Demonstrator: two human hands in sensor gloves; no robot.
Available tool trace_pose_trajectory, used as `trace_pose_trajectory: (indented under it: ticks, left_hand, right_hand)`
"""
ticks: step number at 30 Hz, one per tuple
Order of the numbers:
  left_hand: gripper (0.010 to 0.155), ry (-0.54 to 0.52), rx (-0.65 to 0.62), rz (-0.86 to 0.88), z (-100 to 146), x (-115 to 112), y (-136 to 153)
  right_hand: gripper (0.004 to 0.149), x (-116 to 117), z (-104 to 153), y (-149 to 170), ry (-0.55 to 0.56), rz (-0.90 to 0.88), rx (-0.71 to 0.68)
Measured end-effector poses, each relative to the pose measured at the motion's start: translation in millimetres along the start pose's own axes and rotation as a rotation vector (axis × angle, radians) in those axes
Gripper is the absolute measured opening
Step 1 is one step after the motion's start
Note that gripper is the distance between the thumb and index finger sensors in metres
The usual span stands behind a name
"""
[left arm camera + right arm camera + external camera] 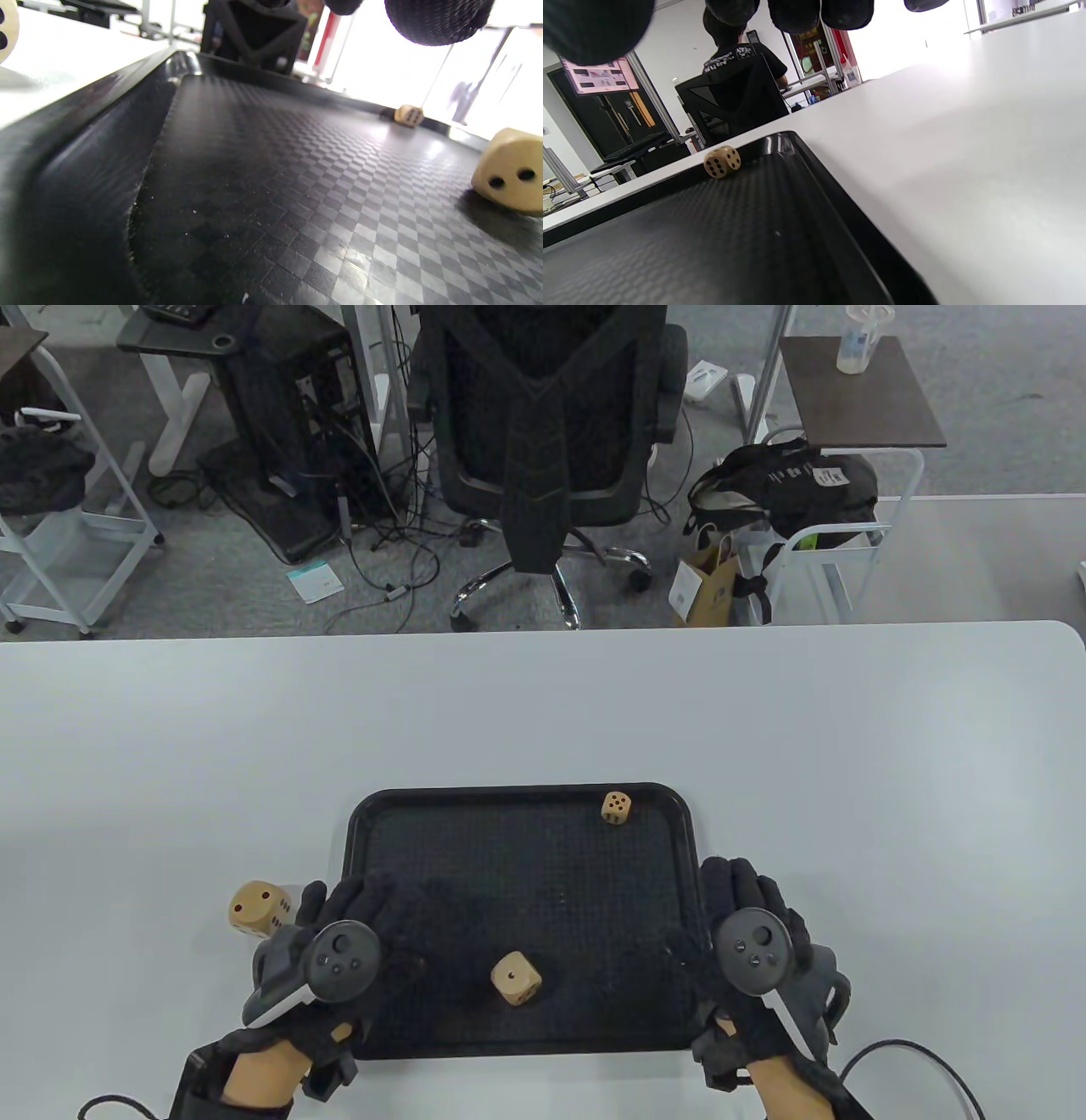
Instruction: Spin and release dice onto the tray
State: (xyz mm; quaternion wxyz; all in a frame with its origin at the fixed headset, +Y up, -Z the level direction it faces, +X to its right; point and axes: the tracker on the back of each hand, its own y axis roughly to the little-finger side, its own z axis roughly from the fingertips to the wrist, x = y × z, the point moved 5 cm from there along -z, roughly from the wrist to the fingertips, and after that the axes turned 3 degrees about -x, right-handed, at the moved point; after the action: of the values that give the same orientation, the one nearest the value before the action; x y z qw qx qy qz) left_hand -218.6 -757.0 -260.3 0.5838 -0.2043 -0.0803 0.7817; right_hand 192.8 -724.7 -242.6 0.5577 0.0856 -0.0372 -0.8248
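Dice: table view shows two on the tray [373, 814], one die [516, 977] at 6 o'clock between the relaxed, empty left hand [356, 929] and right hand [747, 933], seemingly just dropped; wrist views show another die [722, 161] against the far rim, a third [6, 29] on the bench

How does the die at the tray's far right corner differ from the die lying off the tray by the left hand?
The far die sits inside the black tray, near its far rim; the left die lies on the white table, outside the tray. The far die looks smaller than the left die. The left hand is right beside the left die; no hand is near the far die. Both are tan wood with dark pips.
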Motion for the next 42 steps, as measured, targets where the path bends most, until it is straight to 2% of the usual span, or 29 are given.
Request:
trace_pose_trajectory:
  ticks: [6, 9, 12, 16, 23, 28, 34, 42]
  left_hand:
    - [0.075, -0.057, 0.013, -0.014, 8, 21, 2]
    - [0.077, -0.133, 0.041, 0.005, 17, 42, 12]
    - [0.078, -0.206, 0.115, 0.059, 30, 63, 35]
    - [0.079, -0.264, 0.219, 0.123, 42, 75, 72]
    - [0.08, -0.234, 0.379, 0.22, 48, 61, 126]
    - [0.082, -0.155, 0.511, 0.156, 45, 41, 147]
    - [0.084, -0.138, 0.594, 0.06, 42, 31, 152]
    - [0.082, -0.156, 0.605, 0.029, 41, 29, 152]
  right_hand:
    - [0.086, 8, 2, 12, -0.028, 0.023, 0.024]
    - [0.086, 7, 3, 18, -0.023, 0.02, 0.04]
    - [0.085, 10, 3, 24, -0.042, 0.007, 0.054]
    - [0.085, 11, 3, 25, -0.053, 0.008, 0.054]
    - [0.084, 12, 5, 25, -0.066, 0.011, 0.044]
    - [0.084, 11, 5, 27, -0.076, 0.004, 0.049]
    - [0.084, 11, 6, 29, -0.082, -0.001, 0.047]
    - [0.084, 10, 6, 30, -0.076, -0.008, 0.042]
